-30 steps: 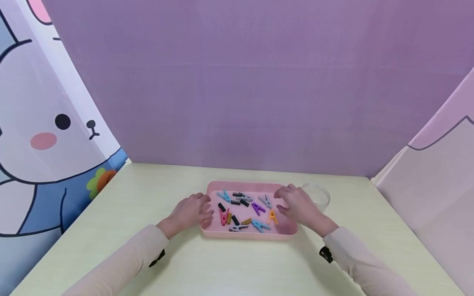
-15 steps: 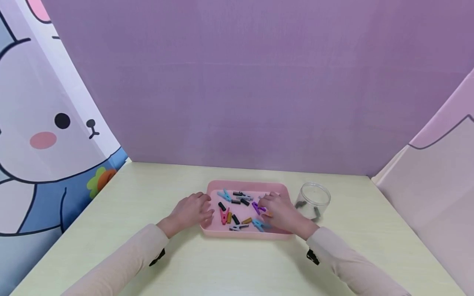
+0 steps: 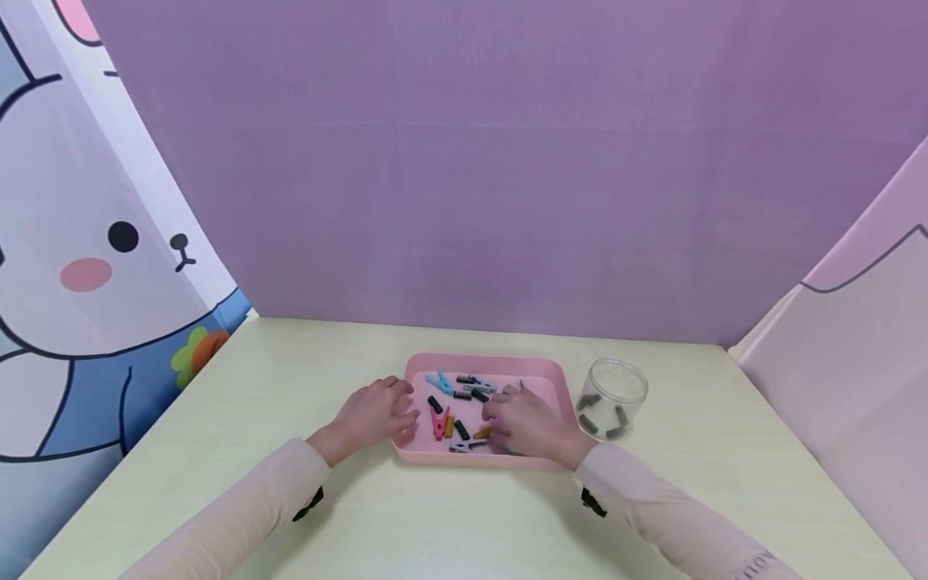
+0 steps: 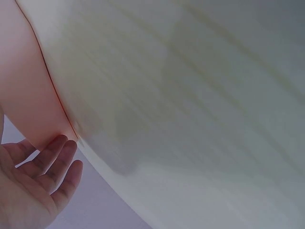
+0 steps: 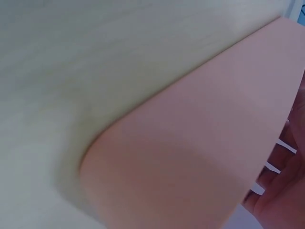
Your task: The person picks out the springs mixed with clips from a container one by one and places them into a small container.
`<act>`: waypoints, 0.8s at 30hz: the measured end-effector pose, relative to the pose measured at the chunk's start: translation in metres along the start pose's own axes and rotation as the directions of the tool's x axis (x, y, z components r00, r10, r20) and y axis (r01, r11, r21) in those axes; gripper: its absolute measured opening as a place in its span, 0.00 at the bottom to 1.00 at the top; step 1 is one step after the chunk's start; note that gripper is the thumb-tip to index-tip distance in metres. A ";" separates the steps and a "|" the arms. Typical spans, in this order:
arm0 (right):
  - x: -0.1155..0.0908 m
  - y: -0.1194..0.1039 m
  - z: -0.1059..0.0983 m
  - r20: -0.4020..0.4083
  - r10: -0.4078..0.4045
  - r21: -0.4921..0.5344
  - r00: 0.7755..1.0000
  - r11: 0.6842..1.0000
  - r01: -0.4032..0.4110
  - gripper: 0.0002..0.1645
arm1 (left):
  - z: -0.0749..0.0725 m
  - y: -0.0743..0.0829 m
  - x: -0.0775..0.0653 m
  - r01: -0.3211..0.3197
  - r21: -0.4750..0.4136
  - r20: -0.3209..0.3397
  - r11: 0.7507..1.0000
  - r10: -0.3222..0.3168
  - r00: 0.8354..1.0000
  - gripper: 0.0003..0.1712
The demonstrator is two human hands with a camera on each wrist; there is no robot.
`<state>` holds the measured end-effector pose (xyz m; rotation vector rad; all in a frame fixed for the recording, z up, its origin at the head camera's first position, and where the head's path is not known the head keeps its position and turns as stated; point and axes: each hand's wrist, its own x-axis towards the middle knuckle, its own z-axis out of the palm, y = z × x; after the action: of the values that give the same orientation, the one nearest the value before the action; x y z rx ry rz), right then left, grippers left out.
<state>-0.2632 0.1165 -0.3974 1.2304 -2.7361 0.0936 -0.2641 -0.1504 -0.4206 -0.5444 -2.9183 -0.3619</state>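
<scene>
A pink tray [image 3: 487, 364] holds small clips and short cylinders. My left hand [image 3: 372, 412] rests at its left rim, fingers relaxed and slightly bent; in the left wrist view the fingertips [image 4: 71, 145] overlap the tray's outer wall. My right hand [image 3: 532, 422] reaches over the tray's right half with fingers bent downward, hiding the clips beneath. By its fingertips lie a gold cylinder [image 3: 482, 433] and a black cylinder [image 3: 479, 395]. In the right wrist view, the tray wall partly hides its spread fingers. Further left lie a pink clip [image 3: 439, 423] and a light-blue clip [image 3: 440, 383].
A clear round jar [image 3: 616, 387] stands just right of the tray, with several dark cylinders at its bottom. Also in the tray are silver clips [image 3: 466, 445] and black ridged pieces [image 3: 462, 395]. A purple backdrop [image 3: 478, 177] rises behind the pale table [image 3: 326, 354].
My right hand has moved left from the tray's right rim to over its right half, covering the purple, yellow and lower blue clips. The jar has come into fuller view. The left hand stays put.
</scene>
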 end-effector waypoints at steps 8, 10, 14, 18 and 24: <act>0.008 -0.003 0.003 0.064 0.002 0.023 0.998 1.000 -0.004 0.08 | 0.000 0.001 0.000 0.005 -0.006 0.001 1.000 -0.005 1.000 0.26; 0.009 -0.003 0.004 0.066 -0.004 0.028 0.998 1.000 0.002 0.07 | -0.001 0.001 0.000 0.009 -0.008 0.008 1.000 -0.009 1.000 0.26; 0.011 -0.004 0.005 0.070 -0.003 0.039 0.998 0.999 0.001 0.05 | -0.003 0.002 -0.001 0.003 0.000 0.008 1.000 -0.003 1.000 0.26; 0.013 -0.005 0.006 0.080 0.010 0.028 0.997 1.000 -0.013 0.04 | -0.003 0.002 -0.001 -0.005 0.020 0.001 1.000 0.005 1.000 0.26; 0.016 -0.005 0.006 0.099 0.022 0.013 0.995 1.000 -0.023 0.03 | -0.003 0.001 0.000 -0.010 0.055 -0.001 0.998 0.010 1.000 0.26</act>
<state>-0.2703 0.1004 -0.4013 1.2402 -2.8387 0.0563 -0.2635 -0.1507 -0.4178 -0.5498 -2.9134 -0.2802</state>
